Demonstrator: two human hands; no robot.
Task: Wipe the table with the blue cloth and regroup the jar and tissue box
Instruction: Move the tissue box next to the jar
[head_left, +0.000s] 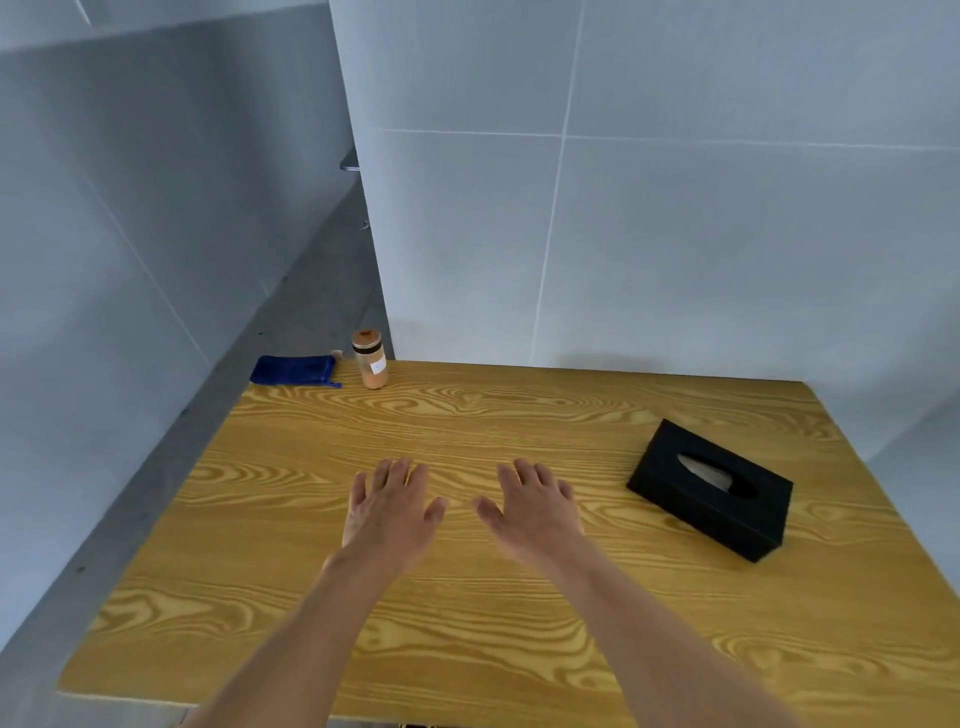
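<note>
A folded blue cloth (293, 370) lies at the far left corner of the wooden table (493, 613). Right beside it stands a small jar (370, 360) of orange powder with a brown lid. A black tissue box (710, 489) sits angled near the table's right side, a tissue showing in its slot. My left hand (389, 512) and my right hand (535, 506) hover palm down over the middle of the table, fingers spread, holding nothing. Both hands are well apart from the cloth, the jar and the box.
A white tiled wall (649, 208) rises directly behind the table's far edge. Grey floor (171, 467) drops away past the table's left edge. A small metal fitting (350, 161) juts out at the wall's corner, high up.
</note>
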